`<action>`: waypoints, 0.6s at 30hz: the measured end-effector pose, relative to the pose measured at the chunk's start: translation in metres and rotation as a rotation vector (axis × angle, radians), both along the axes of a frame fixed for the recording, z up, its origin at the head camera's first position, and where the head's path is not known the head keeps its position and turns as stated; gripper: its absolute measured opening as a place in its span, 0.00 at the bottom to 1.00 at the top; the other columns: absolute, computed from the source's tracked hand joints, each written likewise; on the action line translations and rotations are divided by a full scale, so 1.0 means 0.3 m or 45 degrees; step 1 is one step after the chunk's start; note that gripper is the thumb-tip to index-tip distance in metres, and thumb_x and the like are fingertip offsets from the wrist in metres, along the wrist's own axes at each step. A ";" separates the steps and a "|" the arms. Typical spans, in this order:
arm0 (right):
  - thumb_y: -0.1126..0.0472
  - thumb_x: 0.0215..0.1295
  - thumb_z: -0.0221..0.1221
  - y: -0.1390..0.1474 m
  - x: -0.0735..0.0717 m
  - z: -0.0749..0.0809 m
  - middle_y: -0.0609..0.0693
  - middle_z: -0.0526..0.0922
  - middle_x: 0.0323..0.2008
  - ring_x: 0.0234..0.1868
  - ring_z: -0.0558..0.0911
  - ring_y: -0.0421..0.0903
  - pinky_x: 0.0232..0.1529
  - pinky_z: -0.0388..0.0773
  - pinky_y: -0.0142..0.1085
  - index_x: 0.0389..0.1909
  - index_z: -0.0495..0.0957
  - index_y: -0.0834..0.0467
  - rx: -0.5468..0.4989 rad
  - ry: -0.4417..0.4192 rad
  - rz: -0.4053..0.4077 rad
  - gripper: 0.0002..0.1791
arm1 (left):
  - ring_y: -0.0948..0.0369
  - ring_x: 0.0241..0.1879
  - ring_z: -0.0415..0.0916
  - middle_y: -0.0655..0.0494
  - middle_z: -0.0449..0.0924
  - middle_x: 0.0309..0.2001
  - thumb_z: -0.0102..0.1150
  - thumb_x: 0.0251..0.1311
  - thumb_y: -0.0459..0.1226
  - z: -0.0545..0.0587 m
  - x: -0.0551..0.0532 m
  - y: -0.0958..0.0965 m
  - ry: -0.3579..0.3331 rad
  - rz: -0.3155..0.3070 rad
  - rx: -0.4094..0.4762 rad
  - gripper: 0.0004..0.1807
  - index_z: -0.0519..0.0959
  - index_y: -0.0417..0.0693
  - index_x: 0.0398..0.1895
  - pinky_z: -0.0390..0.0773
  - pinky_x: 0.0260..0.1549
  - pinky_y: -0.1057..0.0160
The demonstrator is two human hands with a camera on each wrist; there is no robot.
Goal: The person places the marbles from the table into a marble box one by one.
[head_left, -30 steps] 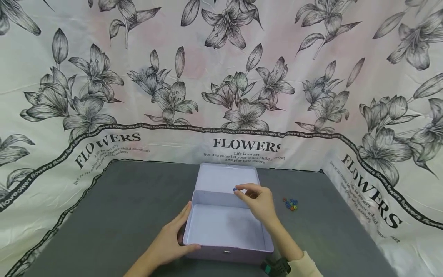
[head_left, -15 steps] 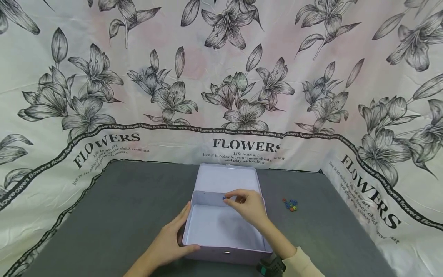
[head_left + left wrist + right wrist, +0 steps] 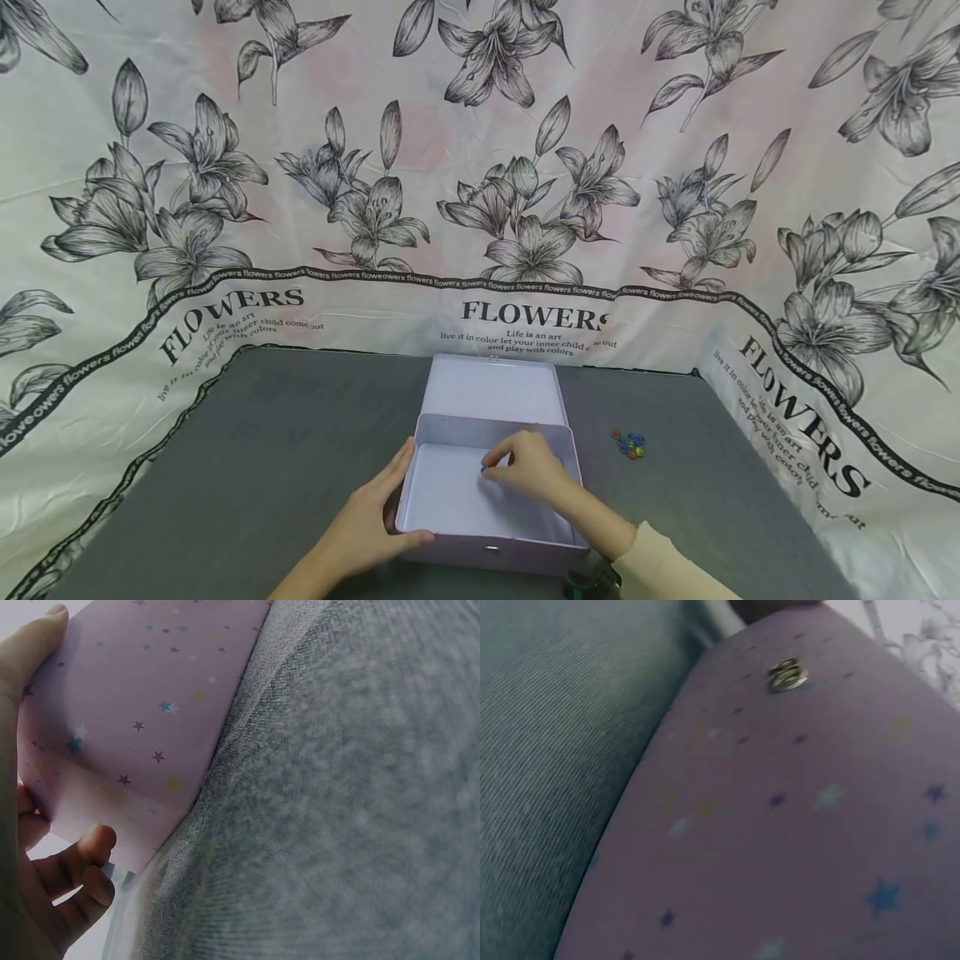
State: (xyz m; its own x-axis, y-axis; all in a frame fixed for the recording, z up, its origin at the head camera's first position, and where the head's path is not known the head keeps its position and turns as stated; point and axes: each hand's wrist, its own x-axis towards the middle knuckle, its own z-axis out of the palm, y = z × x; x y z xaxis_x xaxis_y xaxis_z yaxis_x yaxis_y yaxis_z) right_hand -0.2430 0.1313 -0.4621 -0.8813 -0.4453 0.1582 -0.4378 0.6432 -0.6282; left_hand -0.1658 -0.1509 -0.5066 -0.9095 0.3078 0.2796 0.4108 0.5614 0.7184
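A pale lilac box [image 3: 450, 492] with its lid [image 3: 491, 387] swung back stands on the grey table. My left hand [image 3: 367, 521] grips its near left corner, thumb on the front rim and fingers along the side. Inside the box, over its floor, my right hand [image 3: 528, 468] pinches a small blue marble-like piece [image 3: 483, 471], mostly hidden by the fingertips. In the left wrist view the star-printed wall [image 3: 142, 712] lies against my left hand [image 3: 56, 877]. The right wrist view shows the front wall [image 3: 765, 825] and a metal clasp [image 3: 786, 675].
Right of the box lies a small cluster of blue, orange and yellow marble-like pieces [image 3: 630, 443]. A flower-printed cloth [image 3: 525, 208] hangs behind the grey table [image 3: 300, 433] and along its sides. A dark wrist device [image 3: 592, 579] sits by the right sleeve.
From above the box's back edge, my right hand has moved left, then down into the box, carrying the blue marble-like piece. My left hand has stayed at the corner.
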 end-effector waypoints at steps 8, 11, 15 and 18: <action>0.68 0.58 0.76 0.000 0.012 -0.003 0.48 0.92 0.31 0.26 0.77 0.35 0.27 0.75 0.30 0.33 0.92 0.61 0.059 -0.005 0.066 0.04 | 0.49 0.77 0.64 0.61 0.50 0.85 0.80 0.47 0.65 0.006 0.006 0.002 0.007 0.019 -0.030 0.68 0.54 0.53 0.87 0.80 0.62 0.53; 0.68 0.57 0.76 -0.003 0.011 -0.011 0.48 0.92 0.32 0.31 0.83 0.40 0.32 0.79 0.33 0.33 0.92 0.60 0.096 0.024 0.080 0.04 | 0.49 0.78 0.63 0.60 0.50 0.85 0.79 0.47 0.66 0.005 0.007 0.001 0.016 0.021 -0.043 0.68 0.53 0.52 0.87 0.79 0.63 0.50; 0.69 0.57 0.75 -0.008 0.009 -0.019 0.48 0.93 0.33 0.38 0.88 0.46 0.38 0.82 0.37 0.33 0.92 0.59 0.139 0.048 0.075 0.04 | 0.48 0.78 0.63 0.58 0.49 0.85 0.79 0.47 0.66 0.002 0.004 -0.001 0.026 0.014 -0.043 0.68 0.53 0.52 0.87 0.80 0.62 0.50; 0.69 0.57 0.75 -0.009 0.010 -0.018 0.47 0.92 0.32 0.36 0.86 0.45 0.37 0.81 0.37 0.33 0.92 0.59 0.150 0.035 0.051 0.04 | 0.48 0.77 0.63 0.58 0.50 0.85 0.79 0.48 0.65 0.000 0.002 -0.001 0.038 0.012 -0.043 0.68 0.53 0.52 0.87 0.81 0.61 0.51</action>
